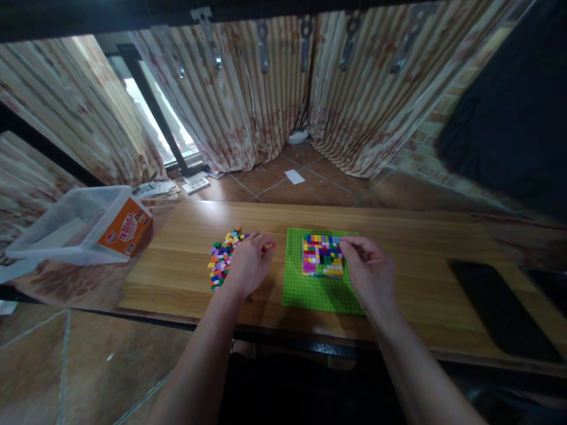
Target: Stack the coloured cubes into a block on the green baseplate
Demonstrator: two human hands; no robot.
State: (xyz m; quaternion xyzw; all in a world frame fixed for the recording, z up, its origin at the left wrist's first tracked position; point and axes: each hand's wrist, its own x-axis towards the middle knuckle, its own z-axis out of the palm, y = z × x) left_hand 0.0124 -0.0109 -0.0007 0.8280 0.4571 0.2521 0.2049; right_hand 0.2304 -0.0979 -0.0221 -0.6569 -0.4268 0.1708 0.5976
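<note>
A green studded baseplate (295, 292) lies on the wooden table, bearing a low block of multicoloured toy bricks (322, 257). My right hand (374, 271) is at the upper right corner of this block, its fingers curled and the fingertips pinched against the edge. Whether a brick is between them is hidden. To the left, my left hand (253, 265) hovers between the baseplate and a pile of loose toy bricks (219, 262). Its thumb and forefinger are closed on a small orange-red toy brick (270, 245), mostly covered by the fingers. The hand hides the pile's right side.
A clear plastic bin (80, 224) with an orange label stands left of the table (172, 260). A black phone-like slab (500, 307) lies at the table's right end. Beyond are striped curtains (248, 94) and papers on the tiled floor. A dark cloth hangs upper right.
</note>
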